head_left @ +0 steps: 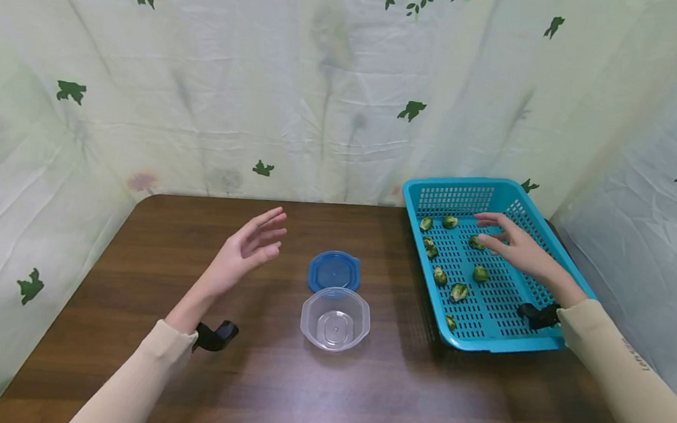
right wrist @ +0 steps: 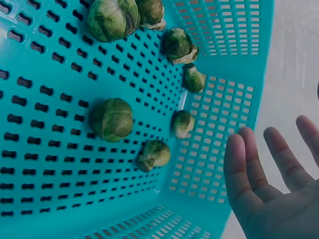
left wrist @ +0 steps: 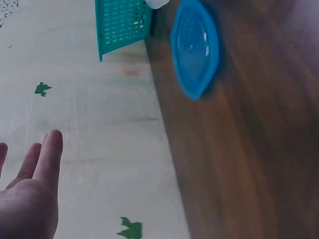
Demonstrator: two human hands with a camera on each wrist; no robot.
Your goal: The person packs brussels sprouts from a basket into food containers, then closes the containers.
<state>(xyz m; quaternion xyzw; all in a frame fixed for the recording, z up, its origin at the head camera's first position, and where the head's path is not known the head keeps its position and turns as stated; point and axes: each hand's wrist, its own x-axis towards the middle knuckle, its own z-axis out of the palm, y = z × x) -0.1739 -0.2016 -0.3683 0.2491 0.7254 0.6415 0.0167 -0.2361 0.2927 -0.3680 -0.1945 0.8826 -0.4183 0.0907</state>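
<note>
The right hand (head_left: 515,247) is over the blue basket (head_left: 493,309) at the right of the worktop (head_left: 394,404), its fingers parted and holding nothing; green sprouts (head_left: 481,274) lie scattered inside the basket, 1 partly hidden behind that hand in the head view; the left hand (head_left: 243,251) is raised above the worktop, fingers extended and free; to its right stands a clear tub (head_left: 334,325), a blue lid (head_left: 334,270) just behind.
</note>
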